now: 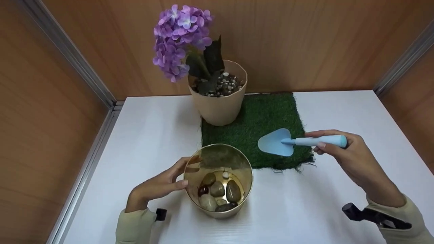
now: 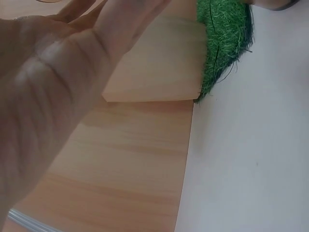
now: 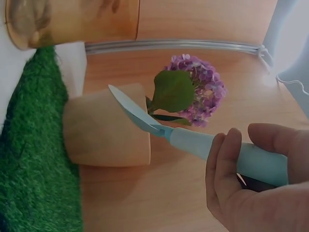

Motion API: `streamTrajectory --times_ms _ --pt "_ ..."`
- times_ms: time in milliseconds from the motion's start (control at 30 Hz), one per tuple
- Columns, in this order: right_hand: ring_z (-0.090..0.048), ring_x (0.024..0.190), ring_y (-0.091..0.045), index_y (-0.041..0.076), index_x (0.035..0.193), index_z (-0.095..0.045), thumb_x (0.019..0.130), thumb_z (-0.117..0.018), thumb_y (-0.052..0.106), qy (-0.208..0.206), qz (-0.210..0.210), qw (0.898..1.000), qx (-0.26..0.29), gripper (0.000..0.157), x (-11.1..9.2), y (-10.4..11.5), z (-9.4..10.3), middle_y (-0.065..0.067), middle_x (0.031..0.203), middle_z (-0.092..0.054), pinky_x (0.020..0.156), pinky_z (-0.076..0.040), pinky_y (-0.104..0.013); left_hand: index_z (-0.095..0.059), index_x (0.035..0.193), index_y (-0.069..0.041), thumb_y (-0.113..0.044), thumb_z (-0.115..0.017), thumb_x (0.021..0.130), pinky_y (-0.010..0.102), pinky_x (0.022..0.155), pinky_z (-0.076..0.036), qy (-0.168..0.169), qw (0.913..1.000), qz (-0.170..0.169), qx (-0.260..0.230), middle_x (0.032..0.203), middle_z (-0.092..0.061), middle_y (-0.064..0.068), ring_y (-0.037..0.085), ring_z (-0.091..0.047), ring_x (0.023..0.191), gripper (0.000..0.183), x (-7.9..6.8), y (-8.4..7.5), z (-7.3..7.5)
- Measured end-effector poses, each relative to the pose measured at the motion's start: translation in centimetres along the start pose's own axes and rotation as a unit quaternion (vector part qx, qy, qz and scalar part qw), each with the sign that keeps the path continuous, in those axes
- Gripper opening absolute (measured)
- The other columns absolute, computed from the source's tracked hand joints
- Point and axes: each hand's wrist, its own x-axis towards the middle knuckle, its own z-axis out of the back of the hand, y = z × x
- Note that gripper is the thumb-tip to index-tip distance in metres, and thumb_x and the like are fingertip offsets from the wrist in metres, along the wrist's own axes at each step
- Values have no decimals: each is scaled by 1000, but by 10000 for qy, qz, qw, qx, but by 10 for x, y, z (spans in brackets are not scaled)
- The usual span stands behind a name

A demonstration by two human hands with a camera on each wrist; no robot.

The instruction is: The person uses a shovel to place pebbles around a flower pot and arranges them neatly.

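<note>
In the head view my left hand (image 1: 162, 183) holds the side of a clear amber container (image 1: 218, 214), thumb near its rim and fingers behind the wall. Several smooth stones (image 1: 217, 188) lie at its bottom. My right hand (image 1: 346, 152) grips the handle of a light blue trowel (image 1: 276, 143), whose blade hovers over the green turf mat (image 1: 271, 112). The right wrist view shows the trowel (image 3: 203, 145) side on, fingers curled round its handle. From the left wrist, the palm of my left hand (image 2: 53, 82) fills the left side, its fingertips cut off.
A beige pot (image 1: 218, 108) with dark, pebbly filling stands on the mat's back left part. From it rises a purple hydrangea (image 1: 181, 40) with dark leaves, leaning left. The white table (image 1: 145, 132) is bounded by wood-grain panels (image 1: 305, 44) with metal edge strips.
</note>
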Motion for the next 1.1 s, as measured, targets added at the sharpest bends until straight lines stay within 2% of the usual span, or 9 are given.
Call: streamTrajectory --times_ms 167,433,667,800,933,1100 --pt "-60 90 -25 -19 116 -52 91 -51 -7 51 132 9995 275 28 -4 9 -2 -21 120 -57 79 -51 -26 -20 147 -21 -27 -51 96 59 100 -24 -11 9999 -20 111 149 -23 3 27 -23 135 60 11 1 -5" --pt "-59 82 -26 -22 117 -49 91 -48 -12 -215 346 9985 372 28 -15 30 -9 -28 119 -55 74 -50 -27 -20 147 -25 -34 -53 95 55 102 -25 -11 9997 -18 236 149 -25 -2 19 -16 138 63 26 -1 -14" --pt "-57 79 -30 -25 114 -48 88 -43 -20 -159 636 9960 600 26 -21 40 -19 -33 118 -52 69 -50 -28 -19 148 -24 -38 -54 93 46 97 -38 115 9999 -77 27 149 -25 2 18 -19 137 66 36 -2 -19" --pt "-58 82 -29 -23 113 -51 87 -45 -21 -58 609 9977 281 27 -21 43 -27 -32 117 -53 68 -51 -28 -19 148 -25 -42 -52 93 45 99 -35 123 9998 -88 157 149 -26 0 16 -18 137 66 40 -2 -22" --pt "-59 86 -29 -16 113 -57 86 -52 -16 27 373 9986 -386 27 -19 45 -36 -28 115 -57 67 -52 -29 -19 147 -25 -42 -51 94 43 96 -39 145 9998 -65 131 149 -26 1 15 -19 137 65 45 -2 -25" --pt "-60 83 -25 0 116 -63 89 -59 -3 365 84 9897 -1378 27 -14 41 -46 -15 116 -61 67 -53 -31 -20 147 -26 -43 -52 93 38 89 -46 198 9998 0 -28 148 -26 2 18 -22 136 65 54 -3 -31"
